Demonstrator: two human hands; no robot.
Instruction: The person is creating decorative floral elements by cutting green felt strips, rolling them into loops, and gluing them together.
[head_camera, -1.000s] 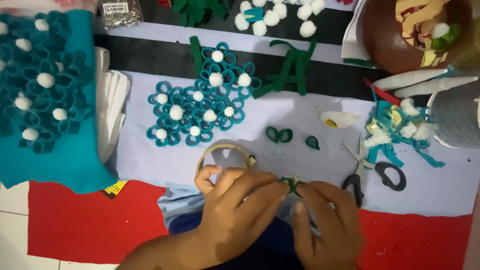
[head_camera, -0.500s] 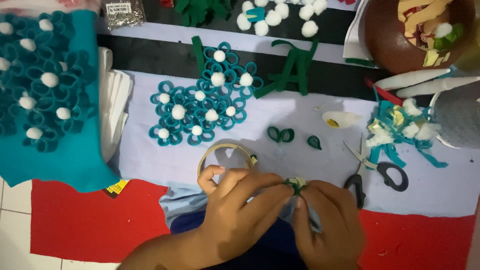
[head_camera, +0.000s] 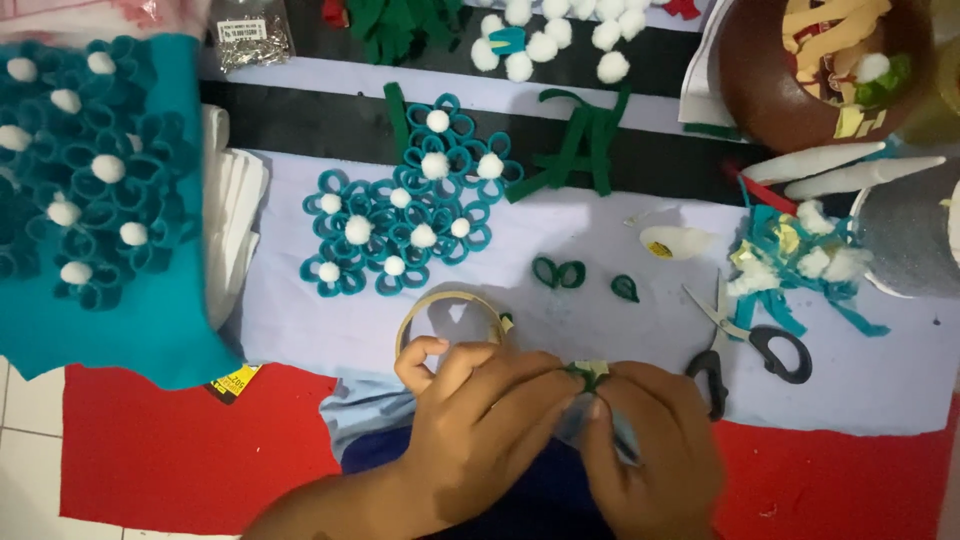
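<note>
Btwn both hands (head_camera: 585, 405), fingertips pinching small green felt piece (head_camera: 588, 374) nr scissors (head_camera: 750, 340)

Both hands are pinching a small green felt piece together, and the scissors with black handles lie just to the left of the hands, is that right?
Not quite. The scissors lie to the right of the hands, not the left, as the head view shows. The rest holds: the left hand and right hand pinch the small green felt piece together.

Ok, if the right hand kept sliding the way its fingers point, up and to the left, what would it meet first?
Probably the left hand: the right hand already meets its fingertips at the small green felt piece pinched between them.
</note>
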